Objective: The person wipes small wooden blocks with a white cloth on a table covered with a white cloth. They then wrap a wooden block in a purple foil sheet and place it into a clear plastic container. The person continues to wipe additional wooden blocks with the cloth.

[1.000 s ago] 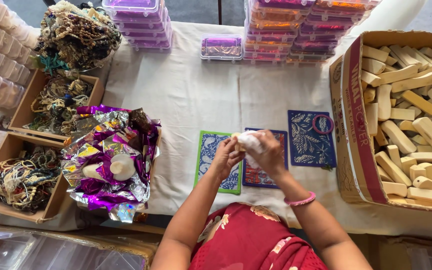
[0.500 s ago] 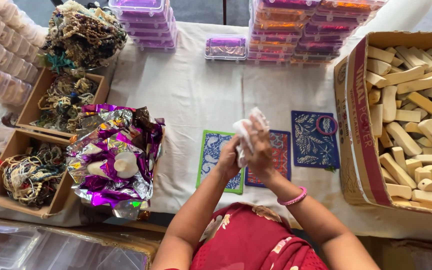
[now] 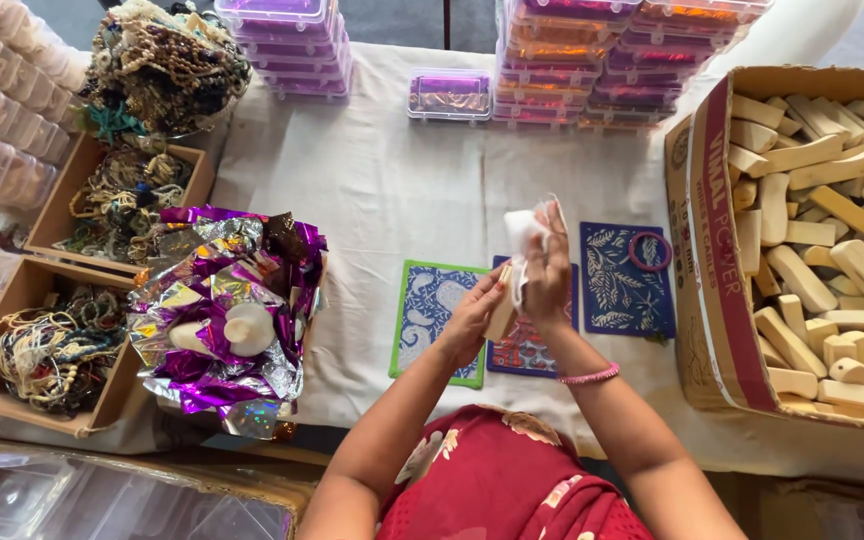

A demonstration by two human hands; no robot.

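My left hand [image 3: 472, 318] grips a small pale wooden block [image 3: 501, 312] from below, held over the patterned mats. My right hand [image 3: 549, 272], with a pink bangle on its wrist, holds a white cloth [image 3: 522, 232] against the top of the block. Beneath my hands lie a green-edged blue mat [image 3: 430, 312], a dark mat with red pattern [image 3: 524, 350] and a dark blue leaf-print mat [image 3: 617, 285] with a purple ring [image 3: 649, 251] on it.
A cardboard box [image 3: 702, 270] of pale wooden blocks stands at the right. A heap of purple and silver foil [image 3: 227, 310] lies at the left, next to boxes of tangled cords [image 3: 47, 350]. Stacks of purple and orange plastic cases [image 3: 572, 60] line the far edge.
My hands rose from low over the mats and shifted slightly right. The white cloth now stands higher, pulled up along the block by my right hand.
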